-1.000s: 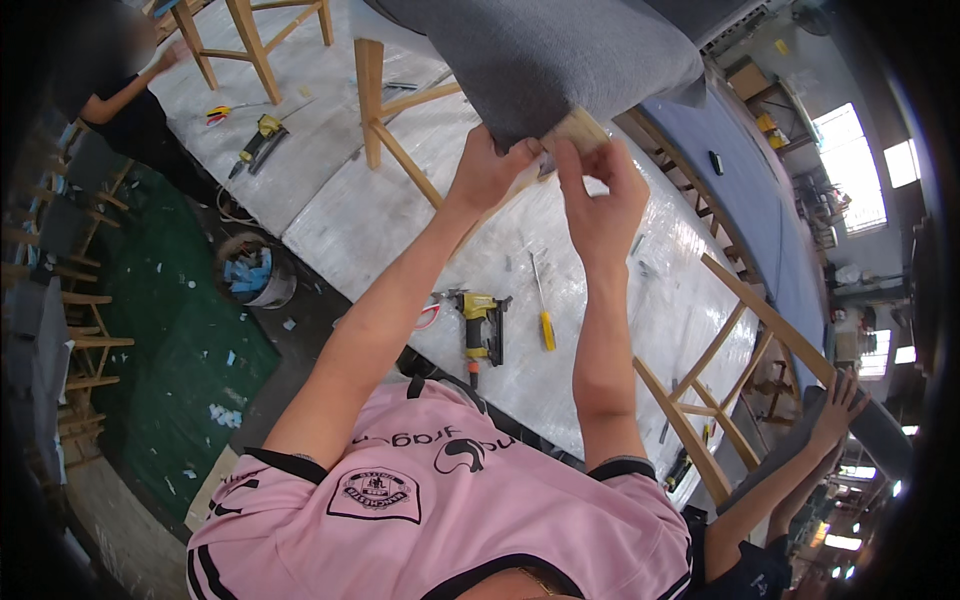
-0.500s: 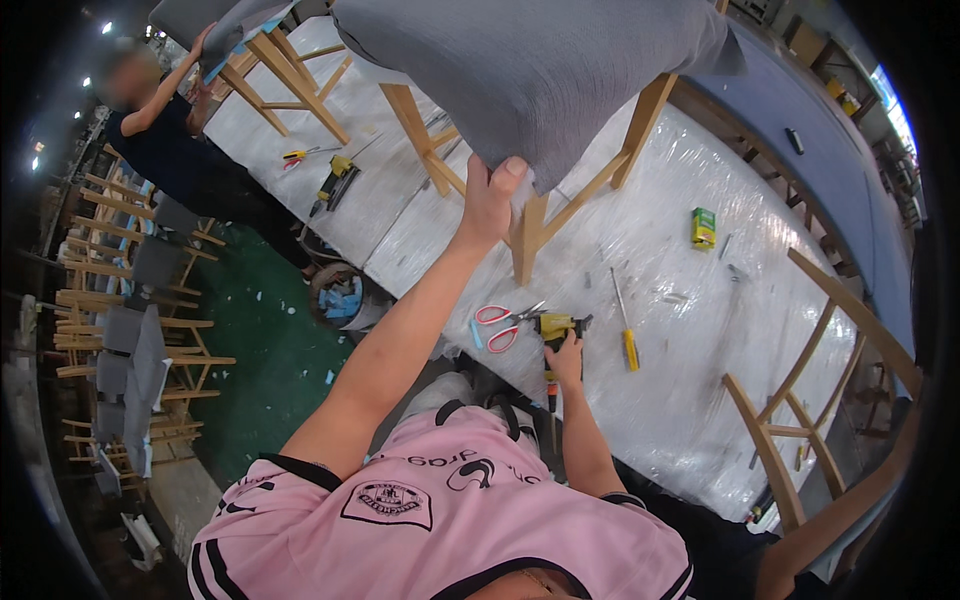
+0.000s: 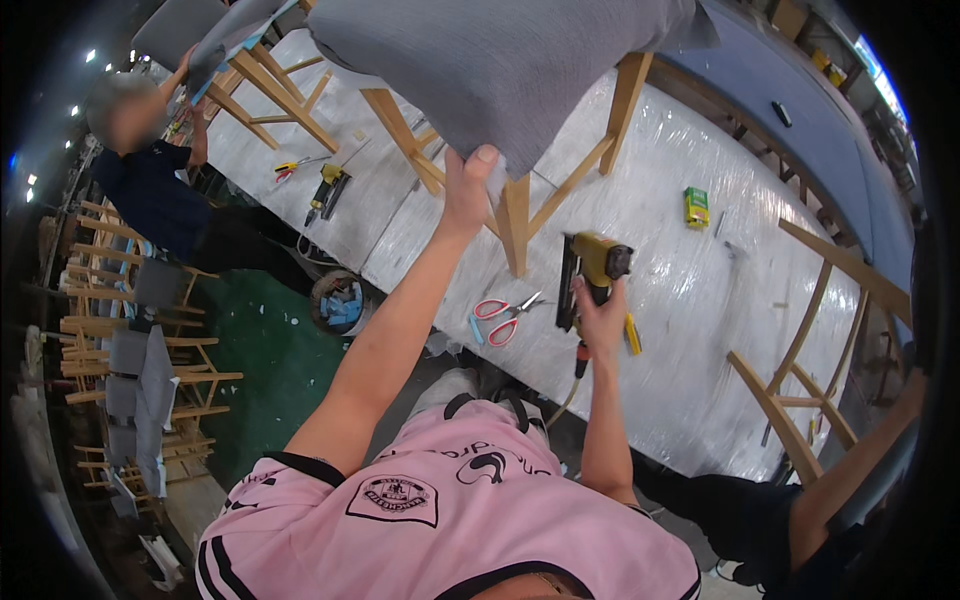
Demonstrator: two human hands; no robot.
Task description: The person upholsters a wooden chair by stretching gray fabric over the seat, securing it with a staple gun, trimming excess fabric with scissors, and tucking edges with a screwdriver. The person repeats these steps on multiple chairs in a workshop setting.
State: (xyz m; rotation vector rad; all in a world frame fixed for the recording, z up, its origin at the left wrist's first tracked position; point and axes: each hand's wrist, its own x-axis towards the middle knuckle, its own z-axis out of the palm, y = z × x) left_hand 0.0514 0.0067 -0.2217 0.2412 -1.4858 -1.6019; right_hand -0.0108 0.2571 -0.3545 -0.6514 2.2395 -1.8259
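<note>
My left hand (image 3: 466,192) is closed on the hanging grey fabric cover (image 3: 490,75), pinching its lower corner at the front of a wooden chair. A front chair leg (image 3: 514,228) stands just right of those fingers. In my right hand (image 3: 602,322) is a yellow and black staple gun (image 3: 603,260), raised off the table with its hose running down below my wrist. Red-handled scissors (image 3: 503,322) lie open on the table between my arms. The yellow handle of a screwdriver (image 3: 632,336) shows beside my right hand, its shaft hidden.
Plastic film covers the table (image 3: 690,330). A green and yellow box (image 3: 696,207) lies toward the right, with a wooden chair frame (image 3: 770,405) nearer. At far left a co-worker (image 3: 150,190) handles another chair near a second staple gun (image 3: 328,190). A scrap bucket (image 3: 330,318) stands below.
My right hand has lifted the staple gun off the table and turned it, moving it up and right toward the chair leg. My left hand keeps its hold on the fabric.
</note>
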